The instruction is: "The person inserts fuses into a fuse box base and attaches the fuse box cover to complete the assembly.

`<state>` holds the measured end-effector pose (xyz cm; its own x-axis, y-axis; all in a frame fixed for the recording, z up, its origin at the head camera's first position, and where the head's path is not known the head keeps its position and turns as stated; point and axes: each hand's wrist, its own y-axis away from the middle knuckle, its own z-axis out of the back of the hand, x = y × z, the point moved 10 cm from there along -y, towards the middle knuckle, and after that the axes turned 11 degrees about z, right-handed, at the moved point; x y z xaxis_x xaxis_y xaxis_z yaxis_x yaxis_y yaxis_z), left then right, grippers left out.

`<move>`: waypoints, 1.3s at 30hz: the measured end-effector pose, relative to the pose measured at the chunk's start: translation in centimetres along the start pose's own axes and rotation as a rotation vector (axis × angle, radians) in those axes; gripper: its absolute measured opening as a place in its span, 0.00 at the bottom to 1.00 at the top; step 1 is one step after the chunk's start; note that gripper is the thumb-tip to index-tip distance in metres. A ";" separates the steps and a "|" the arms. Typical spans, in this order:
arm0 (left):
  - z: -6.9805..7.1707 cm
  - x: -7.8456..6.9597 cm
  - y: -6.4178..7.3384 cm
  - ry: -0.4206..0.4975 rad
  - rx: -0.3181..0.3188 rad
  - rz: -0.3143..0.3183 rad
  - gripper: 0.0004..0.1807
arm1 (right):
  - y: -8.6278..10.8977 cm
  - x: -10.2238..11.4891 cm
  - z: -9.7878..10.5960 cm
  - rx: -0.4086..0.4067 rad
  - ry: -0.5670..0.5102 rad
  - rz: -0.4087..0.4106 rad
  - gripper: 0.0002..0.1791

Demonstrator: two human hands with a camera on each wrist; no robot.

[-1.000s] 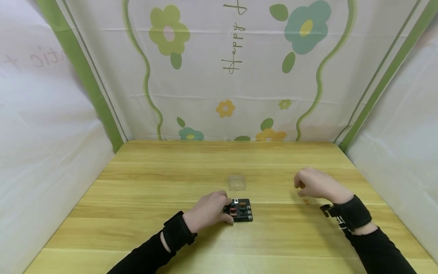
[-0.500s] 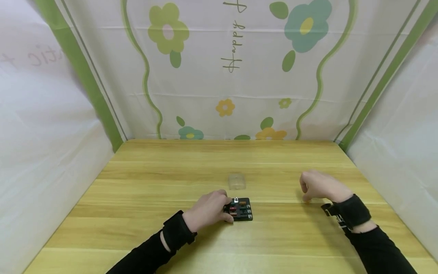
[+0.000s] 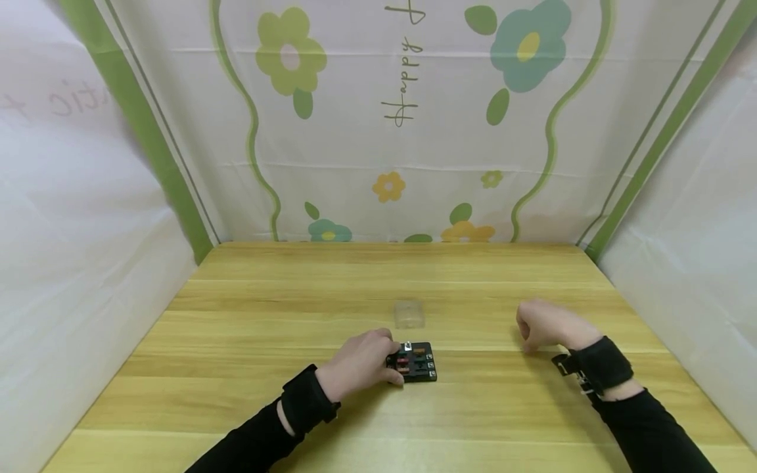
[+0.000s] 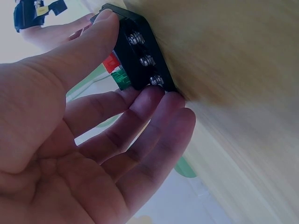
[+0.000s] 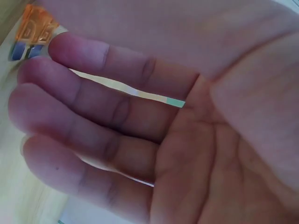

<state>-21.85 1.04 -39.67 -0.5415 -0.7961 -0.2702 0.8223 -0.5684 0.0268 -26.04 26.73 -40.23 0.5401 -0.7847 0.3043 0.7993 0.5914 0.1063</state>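
Note:
In the head view my left hand [image 3: 363,361] grips the left side of a black fuse block [image 3: 421,368], thumb on the near edge and fingers on the far one. Red and green blade fuses [image 4: 120,78] sit in the block, and metal terminal screws [image 4: 147,60] line its side. Off to the right, my right hand [image 3: 550,326] is low at the tabletop, fingers curled. At its thumb and index fingertips, in the right wrist view, an orange blade fuse [image 5: 36,27] is pinched, its metal prongs showing. The head view hides that fuse behind the hand.
A clear plastic cover [image 3: 409,314] lies on the wooden table [image 3: 284,289] just behind the fuse block. White fabric walls with a flower print [image 3: 390,187] enclose the table at the back and both sides.
My right hand has shifted slightly right and down onto the orange fuse, which lay visible on the table a second ago. The left hand and fuse block have stayed in place.

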 end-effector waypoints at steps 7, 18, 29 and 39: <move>-0.1 0.1 -0.2 0.001 0.004 0.009 0.25 | 0.1 -0.3 0.2 -0.016 0.011 -0.020 0.18; -0.1 -0.1 -0.3 -0.003 0.008 0.015 0.22 | 0.7 -0.5 0.4 -0.023 0.006 -0.076 0.20; -0.1 0.0 -0.2 -0.019 0.009 0.016 0.20 | 0.4 -0.7 0.2 -0.017 -0.025 -0.101 0.24; 0.0 0.0 0.0 -0.012 0.001 0.014 0.20 | 0.0 -0.5 0.0 -0.007 0.007 -0.079 0.22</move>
<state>-21.84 1.08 -39.65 -0.5320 -0.8066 -0.2577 0.8298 -0.5572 0.0311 -26.33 27.12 -40.40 0.4770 -0.8302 0.2884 0.8413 0.5262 0.1235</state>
